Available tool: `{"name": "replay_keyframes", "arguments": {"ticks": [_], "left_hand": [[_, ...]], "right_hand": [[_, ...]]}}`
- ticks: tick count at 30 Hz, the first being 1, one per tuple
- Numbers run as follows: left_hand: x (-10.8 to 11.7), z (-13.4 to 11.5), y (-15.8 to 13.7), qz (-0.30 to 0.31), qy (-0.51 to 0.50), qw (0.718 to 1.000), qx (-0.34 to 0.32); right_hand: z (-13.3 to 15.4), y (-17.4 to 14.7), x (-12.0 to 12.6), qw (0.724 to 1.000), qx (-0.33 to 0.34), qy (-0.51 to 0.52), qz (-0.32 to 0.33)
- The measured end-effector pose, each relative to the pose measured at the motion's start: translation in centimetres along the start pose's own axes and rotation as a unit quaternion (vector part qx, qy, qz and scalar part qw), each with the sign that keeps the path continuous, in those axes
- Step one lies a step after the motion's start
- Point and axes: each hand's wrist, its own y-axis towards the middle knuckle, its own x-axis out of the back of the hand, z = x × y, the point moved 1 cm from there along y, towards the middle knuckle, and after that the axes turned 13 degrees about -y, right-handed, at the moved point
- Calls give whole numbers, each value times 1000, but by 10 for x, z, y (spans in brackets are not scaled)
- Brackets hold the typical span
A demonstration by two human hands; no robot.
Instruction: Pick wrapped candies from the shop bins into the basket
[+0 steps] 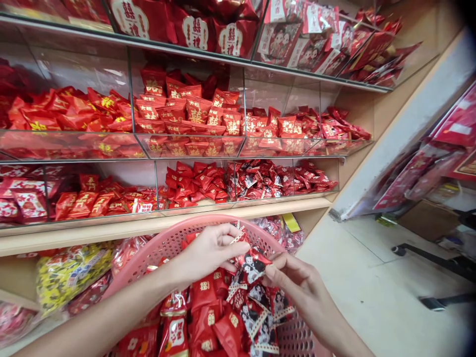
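Observation:
Over a pink perforated plastic basket [128, 267], my two hands meet above a heap of wrapped sweets. My left hand [213, 250] is closed, thumb and fingers pinching small red-and-black candy packets. One candy packet [253, 267], printed with cartoon figures, lies between the hands. My right hand [297, 280] pinches that packet's right edge with its fingertips. How many packets the left fingers hold is partly hidden. Beneath them lie plain red packets [204, 317] with gold characters and more black-and-white figure packets [260, 322] with dotted edges.
Behind the basket rise shelves with clear-fronted bins of red sweets [193, 111]. The bottom wooden shelf edge [85, 233] runs close behind the basket. A yellow bag [74, 272] lies under it at left. Tiled floor [357, 263] and dark chair legs [439, 267] are at right.

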Motion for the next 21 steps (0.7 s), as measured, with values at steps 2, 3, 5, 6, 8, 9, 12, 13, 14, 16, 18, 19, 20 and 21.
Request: {"name": "replay_keyframes", "arguments": {"ticks": [2, 3, 5, 6, 8, 9, 12, 13, 14, 16, 18, 19, 20, 21], "left_hand": [[2, -1, 7, 1, -12, 1000, 11], [5, -2, 10, -11, -16, 1000, 8], [14, -2, 14, -40, -22, 999, -2], [19, -3, 15, -56, -24, 998, -6], [31, -3, 19, -83, -18, 996, -12], [37, -3, 21, -94, -8, 995, -16], [48, -3, 27, -104, 29, 994, -33], [49, -2, 30, -100, 37, 994, -36], [49, -2, 32, -94, 42, 994, -38], [45, 0, 36, -78, 52, 995, -33], [38, 1, 40, -53, 74, 995, -34], [34, 2, 42, -37, 93, 994, -44], [31, 3, 44, -19, 116, 991, -60], [27, 4, 46, -1, 141, 987, -79]], "right_hand": [[-5, 1, 2, 1000, 10, -17, -14], [-10, 0, 4, 999, 15, -39, -26], [-22, -3, 10, 993, 21, -99, -61], [-28, -5, 13, 988, 23, -129, -77], [-40, -10, 19, 980, 22, -174, -96], [-44, -12, 22, 977, 23, -187, -97], [-51, -18, 25, 971, 38, -222, -84], [-51, -19, 25, 968, 47, -236, -74], [-51, -21, 24, 963, 58, -254, -63], [-49, -23, 23, 950, 79, -299, -39], [-48, -25, 22, 931, 91, -353, -10], [-47, -25, 21, 921, 92, -379, 7], [-47, -25, 21, 911, 89, -401, 25], [-47, -25, 20, 903, 84, -420, 42]]}}
